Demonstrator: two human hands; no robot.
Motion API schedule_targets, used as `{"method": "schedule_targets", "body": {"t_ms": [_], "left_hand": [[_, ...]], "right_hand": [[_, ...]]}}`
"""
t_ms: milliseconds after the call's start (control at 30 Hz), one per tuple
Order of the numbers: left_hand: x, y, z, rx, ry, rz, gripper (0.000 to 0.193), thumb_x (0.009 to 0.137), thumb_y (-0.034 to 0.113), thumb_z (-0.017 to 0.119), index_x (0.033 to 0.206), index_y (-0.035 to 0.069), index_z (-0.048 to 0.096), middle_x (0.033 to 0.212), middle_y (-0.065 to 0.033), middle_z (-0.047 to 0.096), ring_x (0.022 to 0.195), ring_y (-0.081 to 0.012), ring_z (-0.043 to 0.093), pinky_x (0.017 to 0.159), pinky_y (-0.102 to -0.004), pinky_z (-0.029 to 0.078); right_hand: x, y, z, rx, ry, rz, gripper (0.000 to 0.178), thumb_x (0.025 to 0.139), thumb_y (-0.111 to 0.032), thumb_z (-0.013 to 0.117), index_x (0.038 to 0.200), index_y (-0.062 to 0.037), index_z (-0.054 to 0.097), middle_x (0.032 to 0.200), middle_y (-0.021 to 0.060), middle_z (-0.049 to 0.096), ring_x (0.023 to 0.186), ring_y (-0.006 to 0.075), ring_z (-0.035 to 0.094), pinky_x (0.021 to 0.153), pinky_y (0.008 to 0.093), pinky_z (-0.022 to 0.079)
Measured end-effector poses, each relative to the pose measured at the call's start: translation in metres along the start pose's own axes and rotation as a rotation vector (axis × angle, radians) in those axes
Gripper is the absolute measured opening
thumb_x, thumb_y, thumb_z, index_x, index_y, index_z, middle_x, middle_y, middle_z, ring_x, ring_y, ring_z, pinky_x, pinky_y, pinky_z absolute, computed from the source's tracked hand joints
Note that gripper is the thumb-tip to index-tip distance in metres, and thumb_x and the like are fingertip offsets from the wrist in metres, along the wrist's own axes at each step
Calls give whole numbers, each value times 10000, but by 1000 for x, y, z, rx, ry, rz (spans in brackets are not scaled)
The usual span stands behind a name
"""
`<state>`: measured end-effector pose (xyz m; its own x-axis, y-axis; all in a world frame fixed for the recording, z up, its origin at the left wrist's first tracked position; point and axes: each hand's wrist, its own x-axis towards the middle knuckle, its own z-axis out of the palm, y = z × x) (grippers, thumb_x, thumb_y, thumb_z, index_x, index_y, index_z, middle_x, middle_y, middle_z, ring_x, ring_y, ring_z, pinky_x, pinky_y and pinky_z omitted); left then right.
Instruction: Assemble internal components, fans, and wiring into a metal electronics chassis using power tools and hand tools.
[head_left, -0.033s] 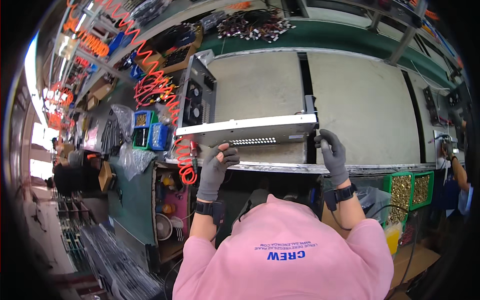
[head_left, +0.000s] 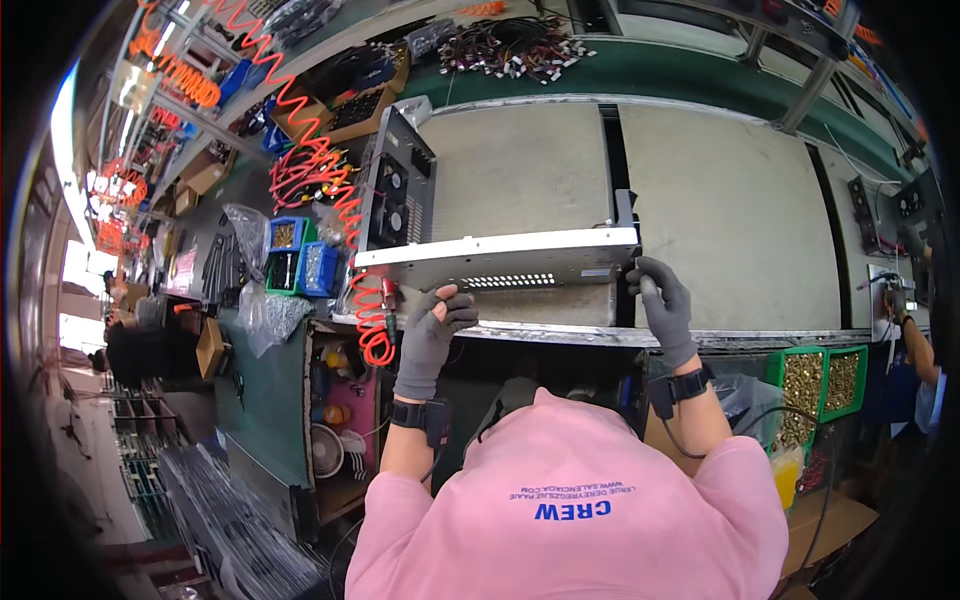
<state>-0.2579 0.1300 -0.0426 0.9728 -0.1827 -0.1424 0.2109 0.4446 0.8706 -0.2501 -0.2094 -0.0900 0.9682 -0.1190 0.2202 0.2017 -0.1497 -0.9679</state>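
Note:
A grey metal computer case point(head_left: 500, 262), open on top, stands on the work line in front of me. Its near wall has a white upper edge and rows of round holes, and two fans point(head_left: 392, 200) sit at its left end. My left hand point(head_left: 440, 325), gloved with bare fingertips showing, is closed just in front of that wall. Whatever its fingers may hold is too small to make out. Beside the case's right corner is my right hand point(head_left: 665, 305), also gloved. Its fingers curl close to the corner; whether they touch it or hold something small is unclear.
A red coiled air hose point(head_left: 372, 330) hangs at the case's left end, by blue bins point(head_left: 318, 270) of small parts. Green trays point(head_left: 803, 385) of brass-coloured pieces stand at right. Cables point(head_left: 520, 50) lie heaped at the back. A co-worker's arm point(head_left: 915, 340) is at far right.

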Motion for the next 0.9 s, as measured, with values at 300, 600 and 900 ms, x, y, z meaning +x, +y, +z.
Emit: {"method": "schedule_targets", "body": {"t_ms": [300, 600, 900], "left_hand": [[24, 2, -19, 58, -62, 12, 313, 875, 127, 462, 1135, -47, 455, 1003, -164, 574, 873, -210, 586, 789, -323, 478], [39, 74, -92, 142, 83, 315, 220, 882, 93, 436, 1045, -25, 524, 893, -138, 607, 783, -215, 611, 746, -323, 486], [51, 71, -191, 255, 257, 186, 223, 885, 116, 458, 1051, -16, 527, 893, -94, 604, 745, -157, 599, 693, -279, 495]], "right_hand": [[17, -25, 71, 72, -56, -58, 212, 853, -43, 449, 1029, 1, 560, 804, 80, 620, 702, 121, 592, 642, 253, 491], [27, -43, 116, -130, 199, -288, 227, 796, 23, 468, 1005, -4, 554, 839, 84, 612, 802, 163, 599, 729, 274, 469], [37, -67, 169, -519, 159, -509, 251, 711, 30, 500, 952, -19, 550, 860, 119, 603, 820, 277, 579, 753, 360, 454]]}}
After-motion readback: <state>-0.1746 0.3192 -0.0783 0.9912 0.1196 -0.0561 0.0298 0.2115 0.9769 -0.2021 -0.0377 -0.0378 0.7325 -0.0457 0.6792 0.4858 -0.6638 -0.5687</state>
